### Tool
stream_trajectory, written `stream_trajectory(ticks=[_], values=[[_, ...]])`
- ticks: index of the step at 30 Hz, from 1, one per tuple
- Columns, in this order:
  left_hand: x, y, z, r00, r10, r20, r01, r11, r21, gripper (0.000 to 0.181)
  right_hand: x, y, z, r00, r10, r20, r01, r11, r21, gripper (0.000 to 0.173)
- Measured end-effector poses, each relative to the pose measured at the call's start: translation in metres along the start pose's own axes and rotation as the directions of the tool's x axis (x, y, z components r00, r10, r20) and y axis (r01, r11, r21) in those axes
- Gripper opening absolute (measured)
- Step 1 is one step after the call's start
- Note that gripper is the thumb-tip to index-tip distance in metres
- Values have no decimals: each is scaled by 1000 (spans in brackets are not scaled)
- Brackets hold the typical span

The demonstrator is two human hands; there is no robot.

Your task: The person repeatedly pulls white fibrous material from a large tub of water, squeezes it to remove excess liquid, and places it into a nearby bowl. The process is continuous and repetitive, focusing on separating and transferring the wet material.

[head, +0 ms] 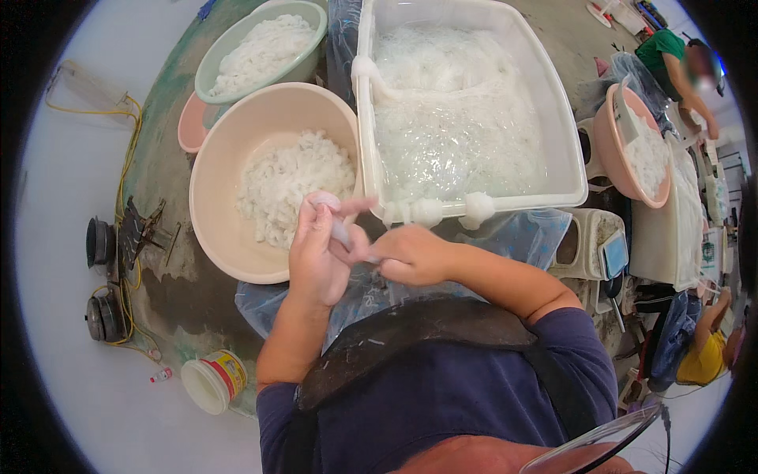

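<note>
My left hand [323, 255] is closed around a wet, translucent white strand [340, 231], in front of a large beige basin [204, 195]. My right hand [414, 255] pinches the strand's lower end, close beside the left fingers. Short white pieces [296, 183] lie heaped in the basin. At its right, a white rectangular tub [474, 205] holds water and a mass of fine, glossy white strands [456, 124]. White clumps [479, 210] hang over the tub's near rim, and another clump [366, 68] sits over its left rim. The exact material cannot be told.
A pale green basin [204, 77] of white material stands at the upper left, above a pink basin [190, 127]. A plastic bucket [207, 385] lies lower left. At right are a pink basin [622, 172], a stool [586, 243] and two people [663, 59], [699, 355] at work.
</note>
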State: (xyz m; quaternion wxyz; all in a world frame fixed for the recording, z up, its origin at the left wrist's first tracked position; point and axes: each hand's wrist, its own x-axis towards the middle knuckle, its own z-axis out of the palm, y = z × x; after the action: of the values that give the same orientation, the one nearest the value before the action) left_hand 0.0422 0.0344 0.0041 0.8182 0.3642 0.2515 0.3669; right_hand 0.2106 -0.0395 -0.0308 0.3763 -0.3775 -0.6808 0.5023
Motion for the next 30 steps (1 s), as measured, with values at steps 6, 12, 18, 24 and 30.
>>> stream_trajectory(ticks=[6, 12, 18, 24, 30], values=[[8, 6, -10, 920, 367, 137, -183, 93, 979, 37, 0, -10, -22, 957, -148, -248, 102, 977, -190, 24], [3, -23, 1, 701, 76, 709, -592, 616, 519, 35, 13, -54, -31, 953, -223, -207, 303, 638, 708, 23], [6, -4, -16, 794, 351, 497, -552, 74, 830, 37, -1, 14, -15, 936, -209, -284, 251, 960, 122, 17], [5, -21, -7, 912, 268, 312, -409, 675, 615, 41, 10, 10, -9, 929, -262, -262, 98, 855, -509, 18], [15, -4, -22, 756, 223, 615, -637, 33, 770, 22, 3, -9, -31, 975, -137, -176, 35, 873, -486, 16]])
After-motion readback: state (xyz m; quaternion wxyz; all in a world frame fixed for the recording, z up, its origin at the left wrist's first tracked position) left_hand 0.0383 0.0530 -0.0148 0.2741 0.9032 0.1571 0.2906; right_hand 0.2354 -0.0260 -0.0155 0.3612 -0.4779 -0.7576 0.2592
